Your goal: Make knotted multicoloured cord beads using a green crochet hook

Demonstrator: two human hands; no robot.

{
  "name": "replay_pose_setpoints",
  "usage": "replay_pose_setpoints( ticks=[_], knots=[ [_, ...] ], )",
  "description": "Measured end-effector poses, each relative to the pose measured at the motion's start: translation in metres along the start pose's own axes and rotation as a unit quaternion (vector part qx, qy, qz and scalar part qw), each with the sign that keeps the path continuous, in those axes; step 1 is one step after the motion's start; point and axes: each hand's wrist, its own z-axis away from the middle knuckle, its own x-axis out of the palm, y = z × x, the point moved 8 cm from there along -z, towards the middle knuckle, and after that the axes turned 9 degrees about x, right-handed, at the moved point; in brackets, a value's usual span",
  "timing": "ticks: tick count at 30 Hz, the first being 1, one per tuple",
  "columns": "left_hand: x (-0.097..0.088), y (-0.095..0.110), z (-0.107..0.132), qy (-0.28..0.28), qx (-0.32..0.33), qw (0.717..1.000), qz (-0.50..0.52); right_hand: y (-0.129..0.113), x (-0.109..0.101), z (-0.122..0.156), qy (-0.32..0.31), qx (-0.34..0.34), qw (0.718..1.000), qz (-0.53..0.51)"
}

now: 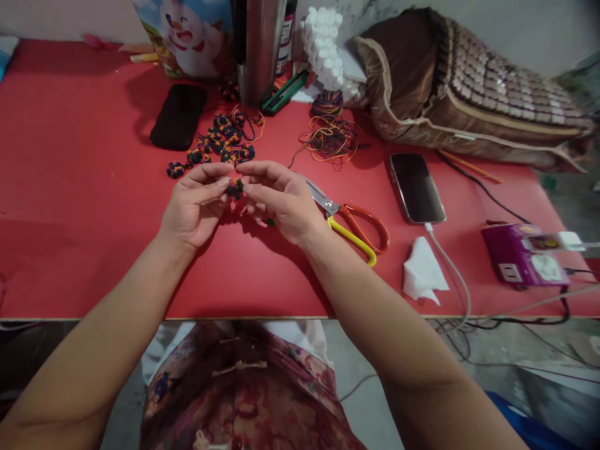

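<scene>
A small multicoloured yarn ball (pixel 235 187), dark with pink and orange bits, is pinched between both hands above the red table. My left hand (pixel 197 206) grips its left side with thumb and fingertips. From the right, my right hand (pixel 285 203) holds it the same way, fingertips nearly meeting the left ones. Just beyond the hands lies a cluster of similar yarn balls (pixel 227 134). Loose coloured thread (pixel 332 137) is tangled further right. Scissors (pixel 360 231) with one red and one yellow handle lie beside my right hand, their blades partly hidden by it.
A black phone (pixel 178 117) lies at the back left, near a metal cylinder (pixel 262 53). To the right are a charging phone (pixel 417 189), a crumpled tissue (pixel 424 272) and a purple power box (pixel 522 253) with cables. A brown beaded cushion (pixel 469 87) stands behind them.
</scene>
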Motion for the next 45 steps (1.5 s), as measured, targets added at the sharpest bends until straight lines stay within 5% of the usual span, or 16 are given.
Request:
replay_pose_setpoints(
  ticks=[14,24,38,45],
  knots=[
    [0.004,0.003,-0.001,-0.008,0.012,1.0,-0.02,0.008,0.0,-0.006,-0.007,-0.002,1.0,-0.007],
    [0.024,0.004,0.006,-0.054,0.002,0.998,0.018,0.008,0.0,-0.005,0.001,0.021,0.999,-0.04],
    [0.018,-0.004,0.006,-0.05,-0.083,0.995,0.003,0.009,0.002,-0.005,-0.028,0.035,0.998,-0.034],
    [0.012,0.0,0.002,-0.056,-0.065,0.996,-0.031,0.01,0.0,-0.001,-0.027,0.085,0.994,-0.062]
  ],
)
